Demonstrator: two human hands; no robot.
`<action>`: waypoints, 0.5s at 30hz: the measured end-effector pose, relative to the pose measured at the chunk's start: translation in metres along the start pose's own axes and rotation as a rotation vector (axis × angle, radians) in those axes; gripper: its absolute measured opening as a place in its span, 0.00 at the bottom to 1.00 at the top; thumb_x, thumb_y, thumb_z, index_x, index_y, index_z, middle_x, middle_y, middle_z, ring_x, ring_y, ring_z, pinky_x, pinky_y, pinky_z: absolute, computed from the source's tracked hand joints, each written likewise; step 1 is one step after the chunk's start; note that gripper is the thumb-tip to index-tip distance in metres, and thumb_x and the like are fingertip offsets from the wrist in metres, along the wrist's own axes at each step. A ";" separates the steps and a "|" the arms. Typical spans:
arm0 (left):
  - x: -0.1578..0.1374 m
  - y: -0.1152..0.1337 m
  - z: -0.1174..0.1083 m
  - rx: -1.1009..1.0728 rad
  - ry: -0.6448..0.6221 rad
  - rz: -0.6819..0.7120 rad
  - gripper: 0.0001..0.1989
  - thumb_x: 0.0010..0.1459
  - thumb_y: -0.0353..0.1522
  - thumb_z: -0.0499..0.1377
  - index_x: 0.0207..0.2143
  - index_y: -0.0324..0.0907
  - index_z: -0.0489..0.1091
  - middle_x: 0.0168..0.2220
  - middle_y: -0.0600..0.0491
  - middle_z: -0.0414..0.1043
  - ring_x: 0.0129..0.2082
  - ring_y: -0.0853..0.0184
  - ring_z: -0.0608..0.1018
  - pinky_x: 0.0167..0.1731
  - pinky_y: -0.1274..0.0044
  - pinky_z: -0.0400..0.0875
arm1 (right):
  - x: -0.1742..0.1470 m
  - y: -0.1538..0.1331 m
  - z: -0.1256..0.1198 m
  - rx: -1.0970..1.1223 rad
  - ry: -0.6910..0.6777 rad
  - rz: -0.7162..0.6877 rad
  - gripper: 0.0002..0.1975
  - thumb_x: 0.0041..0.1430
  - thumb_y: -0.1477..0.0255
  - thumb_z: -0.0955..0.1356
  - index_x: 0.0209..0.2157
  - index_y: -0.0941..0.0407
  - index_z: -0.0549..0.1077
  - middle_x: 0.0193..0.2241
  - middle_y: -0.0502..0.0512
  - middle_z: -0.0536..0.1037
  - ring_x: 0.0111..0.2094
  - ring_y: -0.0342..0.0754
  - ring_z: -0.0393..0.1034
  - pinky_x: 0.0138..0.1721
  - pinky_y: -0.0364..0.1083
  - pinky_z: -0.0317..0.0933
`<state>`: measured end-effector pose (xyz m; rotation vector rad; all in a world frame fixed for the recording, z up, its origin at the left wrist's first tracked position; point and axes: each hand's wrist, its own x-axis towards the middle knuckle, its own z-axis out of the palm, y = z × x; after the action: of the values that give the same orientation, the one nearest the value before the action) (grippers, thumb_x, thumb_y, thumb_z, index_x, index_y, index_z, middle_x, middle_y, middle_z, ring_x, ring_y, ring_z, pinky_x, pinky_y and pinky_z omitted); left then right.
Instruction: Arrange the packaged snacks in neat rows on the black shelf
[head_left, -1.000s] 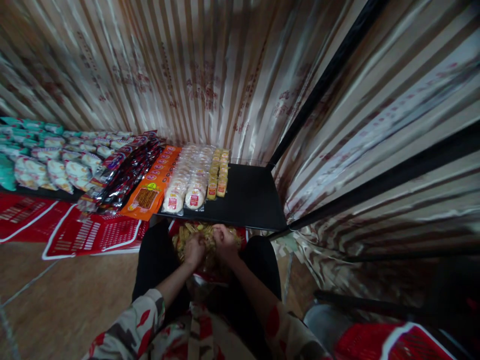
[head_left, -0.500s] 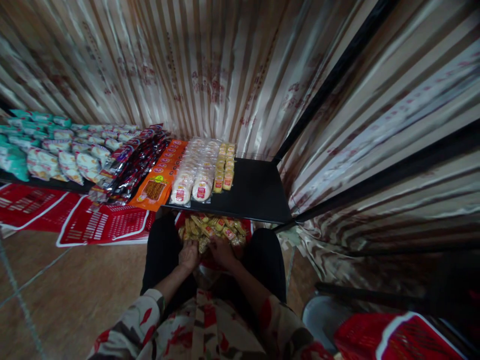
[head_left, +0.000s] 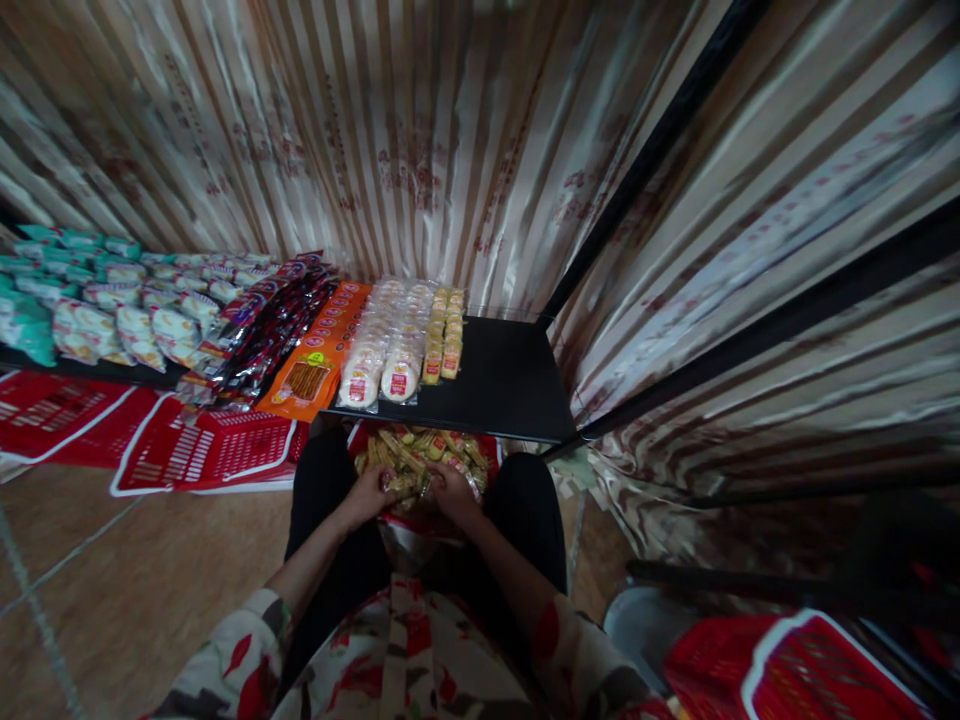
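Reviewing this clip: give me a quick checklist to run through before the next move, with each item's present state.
1. Left hand and right hand both in view: ok.
2. Both hands at the loose yellow packets in the red container: ok.
3. Firm grip on a packet: cannot tell; fingertips too dim.
4. Two yellow rows on the shelf, beside the white round packets: ok.
5. Dark packets within the shelf's front edge: not ok; near ends jut past it.

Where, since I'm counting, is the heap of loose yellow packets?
In the head view, the yellow heap lies low, left of centre, between the knees, below the front of the black shelf, with the left hand and right hand at it.
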<state>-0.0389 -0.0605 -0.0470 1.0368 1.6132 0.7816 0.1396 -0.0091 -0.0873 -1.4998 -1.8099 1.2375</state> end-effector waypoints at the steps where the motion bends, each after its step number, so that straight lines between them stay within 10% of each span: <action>1: -0.002 0.003 -0.003 -0.077 -0.034 -0.008 0.12 0.37 0.28 0.62 0.27 0.41 0.64 0.21 0.60 0.62 0.21 0.72 0.67 0.23 0.82 0.59 | 0.000 -0.001 -0.001 0.046 -0.021 -0.008 0.18 0.48 0.79 0.61 0.40 0.54 0.75 0.41 0.55 0.77 0.45 0.48 0.68 0.51 0.49 0.58; 7: -0.011 0.023 -0.009 -0.438 -0.054 -0.078 0.15 0.39 0.27 0.62 0.32 0.40 0.63 0.22 0.61 0.64 0.22 0.75 0.69 0.25 0.82 0.65 | -0.002 -0.009 -0.010 0.388 -0.123 0.032 0.22 0.51 0.68 0.63 0.49 0.55 0.70 0.44 0.58 0.75 0.38 0.49 0.72 0.34 0.47 0.67; 15: -0.004 0.069 -0.002 -0.524 -0.102 -0.172 0.12 0.51 0.27 0.56 0.40 0.39 0.63 0.23 0.56 0.71 0.17 0.74 0.73 0.17 0.84 0.64 | -0.014 -0.018 -0.035 0.442 -0.071 -0.110 0.23 0.46 0.60 0.68 0.44 0.55 0.73 0.45 0.58 0.73 0.39 0.47 0.70 0.40 0.46 0.65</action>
<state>-0.0232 -0.0353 0.0157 0.5449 1.2899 0.9496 0.1626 -0.0101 -0.0523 -1.1085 -1.5064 1.5285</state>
